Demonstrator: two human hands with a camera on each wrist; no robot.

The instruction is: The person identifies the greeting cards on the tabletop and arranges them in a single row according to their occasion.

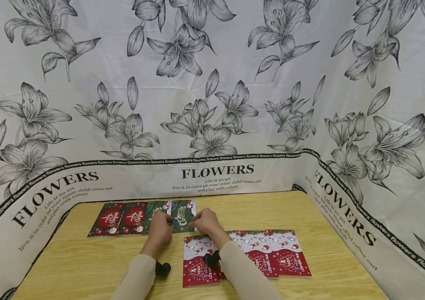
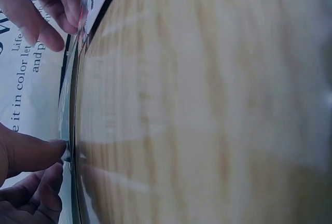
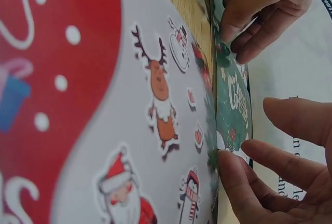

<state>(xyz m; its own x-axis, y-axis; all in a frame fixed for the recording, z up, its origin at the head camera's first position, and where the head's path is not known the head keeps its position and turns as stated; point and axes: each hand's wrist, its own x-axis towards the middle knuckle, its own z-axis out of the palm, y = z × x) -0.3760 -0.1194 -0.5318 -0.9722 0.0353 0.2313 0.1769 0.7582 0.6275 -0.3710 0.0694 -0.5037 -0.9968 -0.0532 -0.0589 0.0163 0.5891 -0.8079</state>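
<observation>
In the head view a green Christmas card (image 1: 183, 213) lies at the back of the table between my two hands. At its left edge, my left hand (image 1: 161, 227) has thumb and finger on the card. My right hand (image 1: 205, 221) pinches the opposite edge with its thumb and index finger, the other fingers spread in the right wrist view. A second green card (image 1: 155, 208) lies just left of it, partly behind my left hand. Seen from the left wrist, the card is nearly edge-on beside the left thumb (image 2: 39, 154).
Two dark cards with red circles (image 1: 109, 217) continue the row leftward. Nearer the front, several overlapping red-and-white Christmas cards (image 1: 290, 254) lie under and beside my right forearm. A flower-printed cloth (image 1: 216, 183) borders the wooden table (image 1: 73, 262).
</observation>
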